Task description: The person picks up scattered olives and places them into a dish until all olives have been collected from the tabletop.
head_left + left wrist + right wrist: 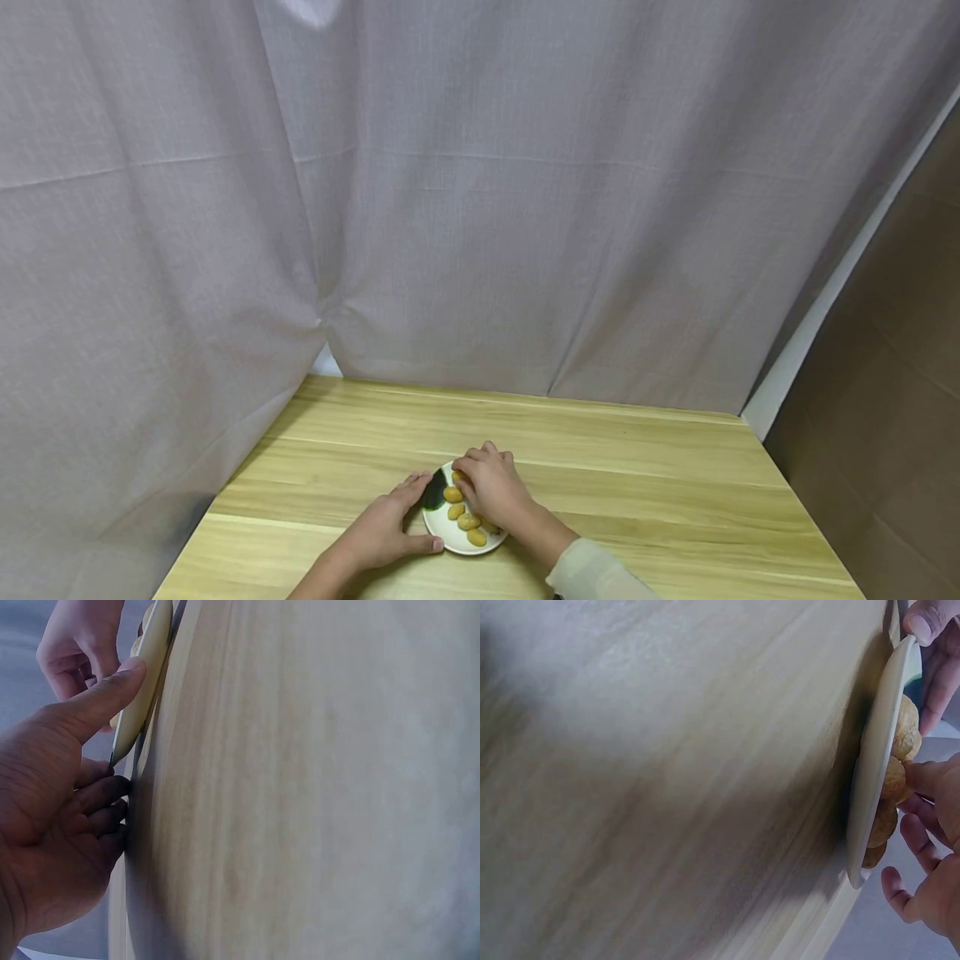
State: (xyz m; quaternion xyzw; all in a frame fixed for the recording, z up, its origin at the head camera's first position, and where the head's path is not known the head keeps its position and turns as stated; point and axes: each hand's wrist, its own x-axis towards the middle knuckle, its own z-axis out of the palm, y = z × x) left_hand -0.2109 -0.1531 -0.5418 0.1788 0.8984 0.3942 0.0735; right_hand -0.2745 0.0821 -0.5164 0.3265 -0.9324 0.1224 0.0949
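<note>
A small round plate [438, 530], white with a dark green patch, holds several yellow-brown oval pieces [456, 511]. They look wrinkled in the right wrist view, and their exact kind is unclear. My left hand [380, 532] holds the plate at its left side, thumb on the near rim and fingers along the far-left rim. Over the plate's right part, my right hand [491, 486] pinches at a yellow-brown oval piece [457, 475] near the far rim, partly hidden by the fingers. The right wrist view shows the right fingertips [922, 778] against the pieces.
Beneath the plate is a light wood-grain table [637, 475]. Grey curtains [487, 250] hang behind it and on the left. A brown panel [885, 375] stands along the right side.
</note>
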